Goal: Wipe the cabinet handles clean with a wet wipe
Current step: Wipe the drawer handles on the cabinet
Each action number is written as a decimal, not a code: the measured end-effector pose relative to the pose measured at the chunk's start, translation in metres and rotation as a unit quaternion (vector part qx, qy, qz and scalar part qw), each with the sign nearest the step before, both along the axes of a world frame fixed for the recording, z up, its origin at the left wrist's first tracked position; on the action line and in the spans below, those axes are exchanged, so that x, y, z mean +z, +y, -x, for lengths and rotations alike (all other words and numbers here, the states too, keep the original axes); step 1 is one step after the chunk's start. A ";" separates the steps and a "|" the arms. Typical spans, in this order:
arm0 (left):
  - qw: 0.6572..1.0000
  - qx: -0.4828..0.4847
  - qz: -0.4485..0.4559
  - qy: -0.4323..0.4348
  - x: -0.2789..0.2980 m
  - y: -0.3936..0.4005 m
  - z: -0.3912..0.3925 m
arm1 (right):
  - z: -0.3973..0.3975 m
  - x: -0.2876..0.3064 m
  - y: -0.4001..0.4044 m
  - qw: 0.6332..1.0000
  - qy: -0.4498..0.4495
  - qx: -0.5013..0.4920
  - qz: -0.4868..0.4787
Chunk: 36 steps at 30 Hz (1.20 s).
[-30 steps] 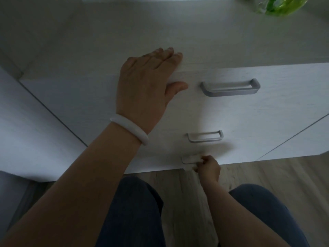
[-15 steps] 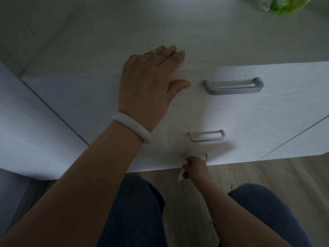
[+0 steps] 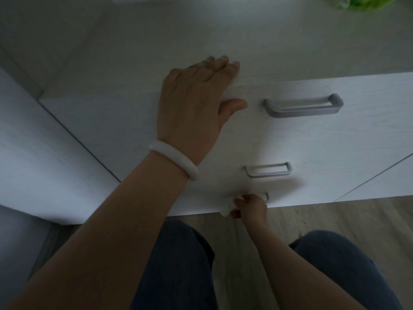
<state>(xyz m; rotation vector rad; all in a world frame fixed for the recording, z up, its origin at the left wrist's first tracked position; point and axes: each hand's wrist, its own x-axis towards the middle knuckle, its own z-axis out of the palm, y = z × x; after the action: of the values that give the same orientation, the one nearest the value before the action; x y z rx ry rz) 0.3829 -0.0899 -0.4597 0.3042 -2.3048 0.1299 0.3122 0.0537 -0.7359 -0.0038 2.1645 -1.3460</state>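
A white cabinet with three drawers fills the middle of the head view. Its top handle and middle handle are grey metal bars. Only the right end of the bottom handle shows; my right hand covers the remainder. That hand grips a crumpled white wet wipe against the handle's left part. My left hand, with a white bangle on the wrist, rests flat on the cabinet's top front edge, fingers straight, thumb on the top drawer front.
A green object sits on the cabinet top at the far right. A lower white unit stands to the left. My knees in dark trousers are over the wooden floor below the cabinet.
My right hand slid left along the bottom handle with the wipe, from its right end to its left part. My left hand stayed on the cabinet top edge.
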 end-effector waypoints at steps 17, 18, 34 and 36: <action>1.000 0.000 0.007 -0.013 -0.001 -0.004 -0.001 | 0.019 0.000 0.037 0.969 0.148 -0.102 -0.170; 1.000 0.000 0.007 -0.013 -0.001 -0.004 -0.002 | 0.029 0.002 0.043 0.967 0.126 -0.166 -0.150; 1.000 0.005 -0.015 -0.027 0.000 -0.002 -0.001 | 0.042 -0.005 0.046 0.937 -0.115 -0.326 0.041; 1.000 0.003 -0.015 -0.025 0.000 -0.002 -0.001 | 0.040 -0.004 0.042 0.930 -0.157 -0.328 0.061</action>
<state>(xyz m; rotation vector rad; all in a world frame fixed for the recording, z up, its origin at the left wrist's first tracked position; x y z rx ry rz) 0.3839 -0.0918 -0.4595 0.3265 -2.3573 0.1081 0.2720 0.0959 -0.7401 0.8976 1.8657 -1.6889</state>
